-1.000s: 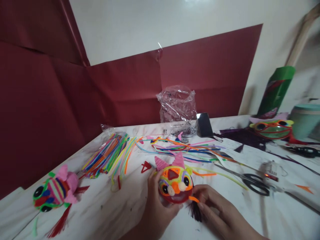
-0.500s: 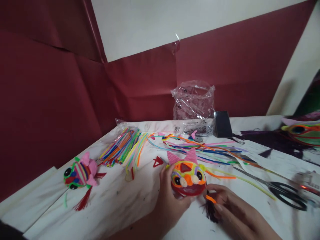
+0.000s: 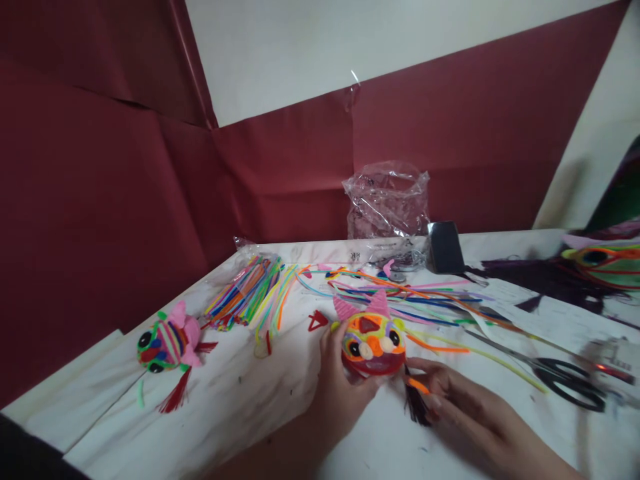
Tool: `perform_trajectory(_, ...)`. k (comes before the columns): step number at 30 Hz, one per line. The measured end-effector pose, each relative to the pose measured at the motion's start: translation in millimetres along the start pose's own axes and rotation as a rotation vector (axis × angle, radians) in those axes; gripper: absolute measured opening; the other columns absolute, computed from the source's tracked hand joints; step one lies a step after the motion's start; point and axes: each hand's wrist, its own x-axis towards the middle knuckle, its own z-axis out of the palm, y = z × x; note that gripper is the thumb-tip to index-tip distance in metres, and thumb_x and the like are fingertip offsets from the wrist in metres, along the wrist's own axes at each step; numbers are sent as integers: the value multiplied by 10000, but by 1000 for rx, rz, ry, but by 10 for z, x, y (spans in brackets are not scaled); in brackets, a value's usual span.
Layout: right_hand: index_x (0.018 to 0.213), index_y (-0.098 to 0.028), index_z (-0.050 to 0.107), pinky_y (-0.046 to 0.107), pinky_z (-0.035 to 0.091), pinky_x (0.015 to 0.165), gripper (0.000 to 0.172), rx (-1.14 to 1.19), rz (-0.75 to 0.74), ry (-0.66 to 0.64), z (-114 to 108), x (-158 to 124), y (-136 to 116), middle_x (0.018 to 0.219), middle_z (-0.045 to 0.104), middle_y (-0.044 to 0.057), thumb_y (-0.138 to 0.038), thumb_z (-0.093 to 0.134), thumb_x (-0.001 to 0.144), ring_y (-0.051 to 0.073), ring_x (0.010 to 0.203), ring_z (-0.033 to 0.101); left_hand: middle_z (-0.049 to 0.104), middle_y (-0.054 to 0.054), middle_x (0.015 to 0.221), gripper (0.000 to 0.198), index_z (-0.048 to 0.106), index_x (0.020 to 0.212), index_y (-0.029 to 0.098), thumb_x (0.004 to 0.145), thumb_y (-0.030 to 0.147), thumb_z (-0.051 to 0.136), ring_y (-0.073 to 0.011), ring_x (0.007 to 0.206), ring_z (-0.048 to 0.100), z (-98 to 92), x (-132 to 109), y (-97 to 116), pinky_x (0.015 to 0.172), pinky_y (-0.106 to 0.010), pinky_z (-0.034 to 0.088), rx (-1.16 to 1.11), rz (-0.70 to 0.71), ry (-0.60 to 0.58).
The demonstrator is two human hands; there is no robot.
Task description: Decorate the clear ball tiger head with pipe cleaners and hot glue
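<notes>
Head view: cat-face ornament sits near the front of the white table, gripped from its left side by the left hand. Right hand is just beside it, pinching an orange stem piece above a dark tassel. Scissors lie to the right; fish ornament well apart, left.

the left hand sits at the near middle, palm turned to the right, its fingers curled in a cupping grip with the tips toward the far side. the left forearm runs back to the near edge. the right hand lies just right of it, low and palm down, thumb and forefinger pinched together and pointing left. the right forearm leaves at the near right.
</notes>
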Motion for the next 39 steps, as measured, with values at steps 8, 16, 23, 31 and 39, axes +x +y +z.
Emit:
perform_trajectory(8, 574, -218, 489, 266, 358, 434, 375, -391, 114, 378, -826, 888, 143, 476, 511, 3, -549, 542, 742, 136, 437, 443, 410, -114, 1351, 727, 445, 1287, 254, 621, 166, 723, -311, 1321, 358, -1, 18, -139, 1074, -507, 350, 55, 13, 18)
perform_trajectory(16, 601, -203, 567, 293, 402, 578, 86, -601, 112, 344, -828, 1072, 467, 622, 643, 49, -234, 543, 677, 177, 568, 557, 392, -124, 1362, 703, 427, 1285, 245, 642, 177, 703, -305, 1313, 373, -11, 46, -186, 1039, -499, 390, 46, 43, -19)
perform_trajectory(23, 824, -186, 658, 287, 486, 624, 260, -257, 78, 1, -440, 663, 123, 767, 688, 42, -418, 561, 758, 186, 697, 615, 376, -141, 1391, 739, 390, 1318, 239, 653, 218, 711, -281, 1255, 458, -14, 47, -165, 960, -418, 476, -31, -46, -77)
perform_trajectory(31, 1205, -181, 556, 300, 535, 624, 476, -48, 29, -7, 42, 317, 221, 980, 668, 73, -349, 637, 768, 157, 703, 618, 475, -155, 1334, 874, 304, 1365, 225, 623, 301, 760, -285, 1175, 545, 3, 47, -193, 908, -394, 515, -187, 2, -35)
perform_trajectory(39, 1235, -196, 511, 291, 548, 605, 491, -7, 44, 41, 62, 287, 226, 1003, 650, 67, -285, 625, 766, 133, 650, 619, 457, -134, 1305, 787, 401, 1322, 239, 626, 307, 762, -306, 1214, 490, -2, 86, -364, 989, -441, 453, 64, 194, 18)
